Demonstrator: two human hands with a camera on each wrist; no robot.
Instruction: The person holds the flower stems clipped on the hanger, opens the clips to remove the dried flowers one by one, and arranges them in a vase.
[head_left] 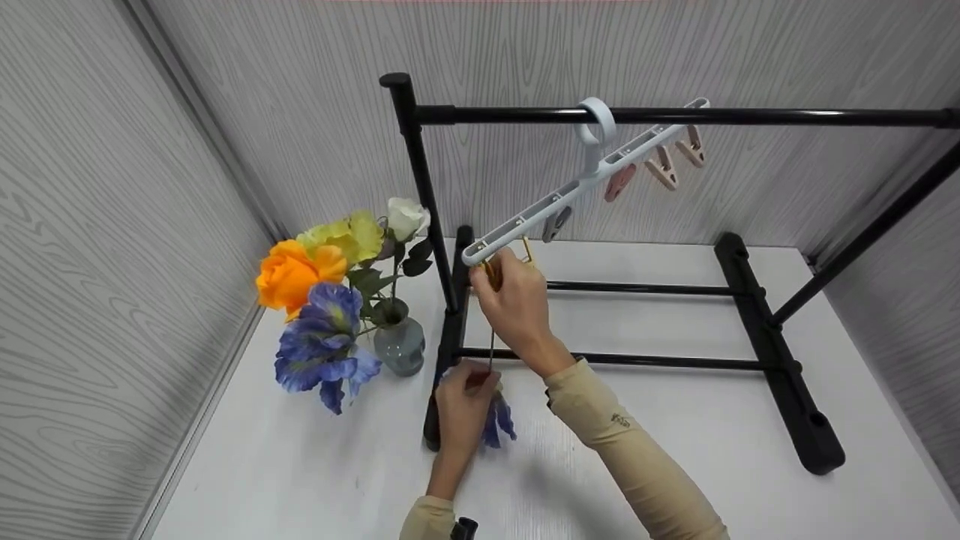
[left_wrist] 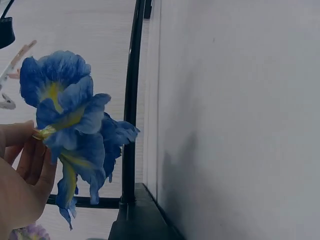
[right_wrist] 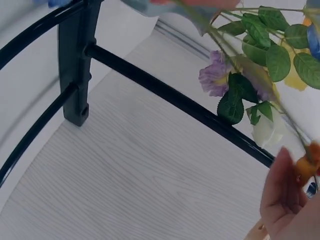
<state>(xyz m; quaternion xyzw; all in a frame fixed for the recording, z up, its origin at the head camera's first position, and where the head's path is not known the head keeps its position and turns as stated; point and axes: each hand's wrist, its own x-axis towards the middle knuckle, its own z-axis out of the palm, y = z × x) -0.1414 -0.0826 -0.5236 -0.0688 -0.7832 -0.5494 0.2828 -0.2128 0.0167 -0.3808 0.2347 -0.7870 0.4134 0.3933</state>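
Note:
My left hand (head_left: pixel 465 405) pinches a blue iris (left_wrist: pixel 75 115) just behind its bloom, in the left wrist view. The petals hang below the hand in the head view, and the thin stem (head_left: pixel 492 349) rises toward my right hand. At the near end of the light grey clip hanger (head_left: pixel 551 201), my right hand (head_left: pixel 517 307) grips a yellow-orange clothespin (head_left: pixel 493 274), with the stem's upper end beside it. Fingers partly hide that clothespin. In the right wrist view its orange body (right_wrist: pixel 304 170) shows at the frame's edge.
The hanger hooks over the top bar (head_left: pixel 750 116) of a black rack. Pink and beige clothespins (head_left: pixel 661 169) and a grey one (head_left: pixel 557 223) hang from it. Left of the rack, a glass vase (head_left: pixel 400 346) holds orange, yellow, white and blue flowers. Wood-grain walls enclose the white table.

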